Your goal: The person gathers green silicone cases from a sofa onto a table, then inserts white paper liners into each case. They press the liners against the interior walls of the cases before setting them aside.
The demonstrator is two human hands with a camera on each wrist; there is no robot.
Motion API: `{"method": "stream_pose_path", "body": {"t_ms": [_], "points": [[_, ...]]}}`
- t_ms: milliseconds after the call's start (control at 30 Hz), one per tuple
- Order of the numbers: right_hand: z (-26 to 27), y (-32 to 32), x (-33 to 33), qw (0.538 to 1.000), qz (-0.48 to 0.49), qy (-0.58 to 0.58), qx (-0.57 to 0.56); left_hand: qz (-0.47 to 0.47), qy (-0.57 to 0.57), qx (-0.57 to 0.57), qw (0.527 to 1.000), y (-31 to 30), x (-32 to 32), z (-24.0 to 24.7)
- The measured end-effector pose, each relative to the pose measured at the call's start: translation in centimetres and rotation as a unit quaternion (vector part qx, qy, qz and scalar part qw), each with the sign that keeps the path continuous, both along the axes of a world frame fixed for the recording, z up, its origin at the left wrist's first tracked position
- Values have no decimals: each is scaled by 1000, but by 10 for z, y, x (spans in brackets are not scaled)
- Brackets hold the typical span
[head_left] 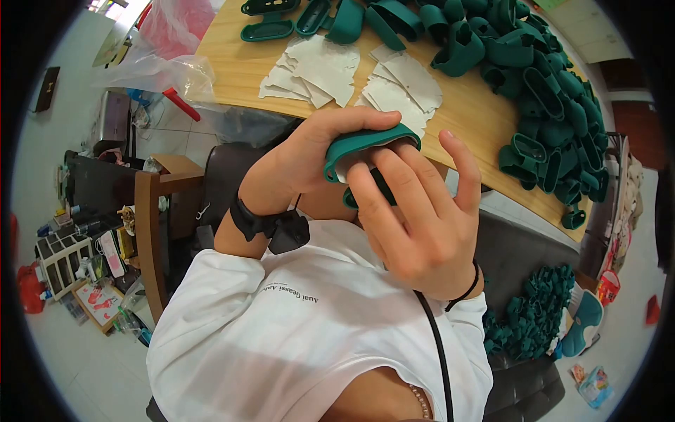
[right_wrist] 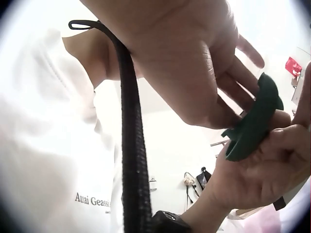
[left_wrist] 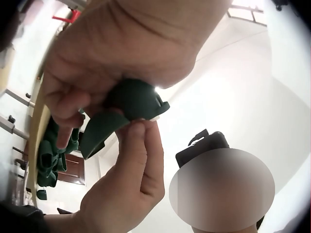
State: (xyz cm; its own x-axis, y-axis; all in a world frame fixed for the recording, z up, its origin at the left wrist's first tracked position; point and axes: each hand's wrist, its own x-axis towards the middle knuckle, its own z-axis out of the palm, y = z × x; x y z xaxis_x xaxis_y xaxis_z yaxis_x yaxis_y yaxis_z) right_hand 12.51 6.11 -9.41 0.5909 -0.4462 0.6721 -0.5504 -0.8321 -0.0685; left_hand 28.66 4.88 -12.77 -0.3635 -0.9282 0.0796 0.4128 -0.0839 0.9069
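In the head view my left hand (head_left: 299, 151) grips a dark green silicone case (head_left: 365, 141), thumb along its top edge. The case is held in front of my chest, with its opening towards my right hand. A thin white edge (head_left: 342, 171) shows inside the rim. My right hand (head_left: 422, 228) has its fingertips in the opening, little finger raised. In the left wrist view the right thumb (left_wrist: 138, 136) and a finger pinch at the rim, beside the case's flap (left_wrist: 101, 130). The right wrist view shows the case (right_wrist: 255, 124) between both hands.
On the wooden table (head_left: 239, 77) lie two stacks of white sheets (head_left: 320, 70) and a large pile of green cases (head_left: 541, 98). More small green pieces (head_left: 538, 309) lie on the dark seat to the right. A clear plastic bag (head_left: 165, 70) hangs at the table's left.
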Motion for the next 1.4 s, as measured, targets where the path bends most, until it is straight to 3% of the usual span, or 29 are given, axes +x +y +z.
{"method": "stream_pose_path", "body": {"t_ms": [400, 767, 967, 1167, 1400], "points": [[-6, 3, 5, 997, -63, -36, 12, -7, 33, 40, 999, -5, -5, -2], [7, 25, 6, 981, -170, 27, 86, -9, 101, 83, 991, -5, 0, -2], [6, 8, -2, 989, -96, 23, 109, -24, 130, 102, 986, -10, -2, -1], [8, 15, 0, 978, -145, 37, 146, -40, 162, 122, 979, -8, -7, 3], [7, 11, -2, 983, -124, 14, 132, -49, 188, 135, 972, -7, -9, 4]]}}
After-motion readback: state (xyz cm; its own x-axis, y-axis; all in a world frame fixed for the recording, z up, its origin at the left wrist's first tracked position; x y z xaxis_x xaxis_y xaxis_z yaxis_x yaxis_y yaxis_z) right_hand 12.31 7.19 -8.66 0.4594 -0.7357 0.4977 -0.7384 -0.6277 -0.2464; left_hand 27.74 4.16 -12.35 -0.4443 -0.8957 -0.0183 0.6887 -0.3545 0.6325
